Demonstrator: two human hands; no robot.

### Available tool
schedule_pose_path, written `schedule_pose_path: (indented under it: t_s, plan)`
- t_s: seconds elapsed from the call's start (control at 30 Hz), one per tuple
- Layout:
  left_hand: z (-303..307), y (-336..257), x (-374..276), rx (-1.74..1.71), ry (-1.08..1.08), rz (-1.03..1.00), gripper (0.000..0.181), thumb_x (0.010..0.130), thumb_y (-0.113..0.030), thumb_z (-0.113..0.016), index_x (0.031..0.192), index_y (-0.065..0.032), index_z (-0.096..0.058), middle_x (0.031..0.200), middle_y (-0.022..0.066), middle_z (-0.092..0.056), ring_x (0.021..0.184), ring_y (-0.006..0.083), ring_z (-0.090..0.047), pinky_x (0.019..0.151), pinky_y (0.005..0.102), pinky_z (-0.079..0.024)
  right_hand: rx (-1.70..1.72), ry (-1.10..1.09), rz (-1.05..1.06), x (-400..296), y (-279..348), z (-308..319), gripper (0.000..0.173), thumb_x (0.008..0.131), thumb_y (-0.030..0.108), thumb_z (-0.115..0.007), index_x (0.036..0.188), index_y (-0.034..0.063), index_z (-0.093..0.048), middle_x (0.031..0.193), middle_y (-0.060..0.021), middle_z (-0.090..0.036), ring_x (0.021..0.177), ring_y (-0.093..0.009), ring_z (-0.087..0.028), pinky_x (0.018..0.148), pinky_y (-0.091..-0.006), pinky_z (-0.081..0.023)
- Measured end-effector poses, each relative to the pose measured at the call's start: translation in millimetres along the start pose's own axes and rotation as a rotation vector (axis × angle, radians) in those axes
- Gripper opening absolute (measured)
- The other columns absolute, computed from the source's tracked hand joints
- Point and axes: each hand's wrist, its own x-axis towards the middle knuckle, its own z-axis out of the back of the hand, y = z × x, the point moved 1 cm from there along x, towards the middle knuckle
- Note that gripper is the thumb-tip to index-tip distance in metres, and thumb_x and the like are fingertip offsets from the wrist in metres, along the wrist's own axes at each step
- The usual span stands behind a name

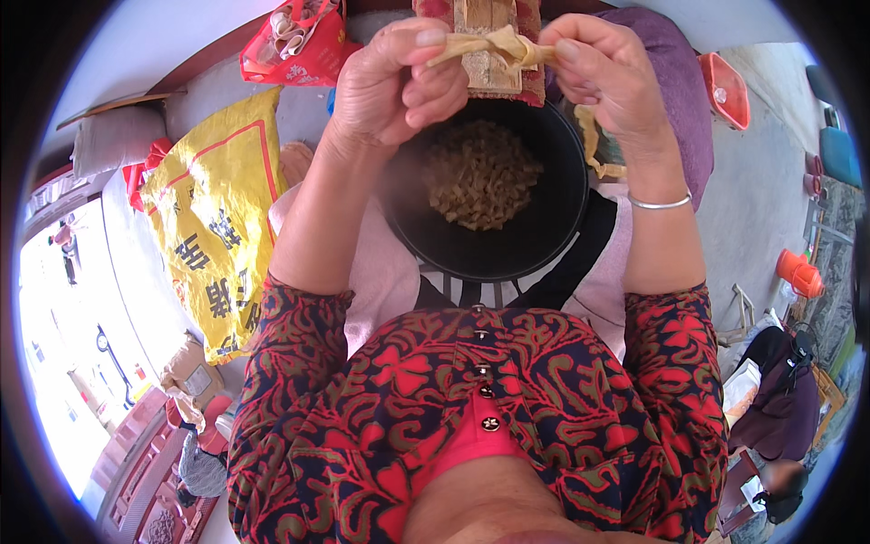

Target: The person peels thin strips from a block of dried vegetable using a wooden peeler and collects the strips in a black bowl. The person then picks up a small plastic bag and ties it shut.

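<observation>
A pale yellowish twisted strip (511, 49), with a knot-like bulge at its middle, is stretched between my two hands. My left hand (401, 81) pinches one end between thumb and fingers, and my right hand (601, 68), with a silver bangle on the wrist, pinches the other. Below them is a black round basin (476, 262) holding a heap of small brown chopped pieces (484, 177). A wooden block (491, 78) on a red patterned cloth lies behind the strip, at the basin's far rim. Another pale strip (593, 146) hangs near my right wrist.
A yellow printed sack (217, 238) and a red bag (299, 47) with pale rolled items are at the left. Purple fabric (669, 102), an orange-red basket (726, 92) and a red bucket-like container (801, 273) are at the right. Other people appear at the lower left and lower right edges.
</observation>
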Motion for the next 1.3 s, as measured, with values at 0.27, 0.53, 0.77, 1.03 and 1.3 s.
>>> schedule_pose_path:
  t_s: [0.27, 0.53, 0.77, 1.03, 1.3]
  plan:
    - [6.5, -17.3, -4.5, 1.352, -0.352, 0.029, 0.031, 0.086, -0.034, -0.066, 0.088, -0.0032, -0.067, 0.071, 0.0062, -0.063, 0.070, 0.0189, -0.063, 0.066, 0.0291, -0.050, -0.080, -0.130, -0.134, -3.1, -10.9, 14.4, 0.015, 0.091, 0.019, -0.063, 0.087, 0.0050, -0.062, 0.064, 0.0079, -0.047, 0.049, 0.002, -0.033, 0.043, -0.0144, -0.025]
    - [-12.4, 23.5, 4.0, 1.880, -0.108, -0.085, 0.024, 0.088, -0.024, -0.064, 0.083, -0.0005, -0.058, 0.071, 0.0113, -0.061, 0.064, 0.0273, -0.061, 0.059, 0.0363, -0.048, -0.370, -0.064, -0.021, -0.7, -17.8, -16.6, 0.013, 0.091, 0.013, -0.063, 0.082, 0.0039, -0.064, 0.067, 0.0060, -0.054, 0.058, 0.001, -0.043, 0.050, -0.0152, -0.031]
    - [6.4, 6.7, 1.0, 1.479, -0.077, 0.232, 0.024, 0.092, -0.024, -0.059, 0.088, -0.0003, -0.059, 0.063, 0.0052, -0.053, 0.060, 0.0120, -0.055, 0.056, 0.0280, -0.045, -0.530, -0.044, 0.023, -3.8, -15.7, 9.2, 0.013, 0.091, 0.010, -0.061, 0.081, 0.0012, -0.063, 0.069, 0.0060, -0.055, 0.062, 0.000, -0.043, 0.055, -0.0177, -0.033]
    - [58.6, 11.4, 26.6, 1.942, -0.510, -0.057, 0.023, 0.086, -0.035, -0.061, 0.101, -0.0183, -0.067, 0.081, 0.0169, -0.067, 0.081, 0.0382, -0.064, 0.069, 0.0473, -0.051, -0.773, -0.369, 0.303, 46.2, -24.3, 5.7, 0.015, 0.083, 0.010, -0.063, 0.076, -0.0023, -0.058, 0.064, -0.0130, -0.060, 0.058, -0.019, -0.060, 0.054, -0.0321, -0.044]
    - [19.4, 0.2, 9.6, 1.932, -0.397, 0.412, 0.036, 0.089, -0.046, -0.053, 0.096, -0.0143, -0.069, 0.081, 0.0167, -0.068, 0.080, 0.0392, -0.064, 0.070, 0.0474, -0.051, -1.125, -0.399, -0.012, 42.2, -43.2, 28.7, 0.021, 0.085, 0.021, -0.064, 0.076, 0.0024, -0.065, 0.064, -0.0086, -0.063, 0.053, -0.014, -0.057, 0.053, -0.0288, -0.044]
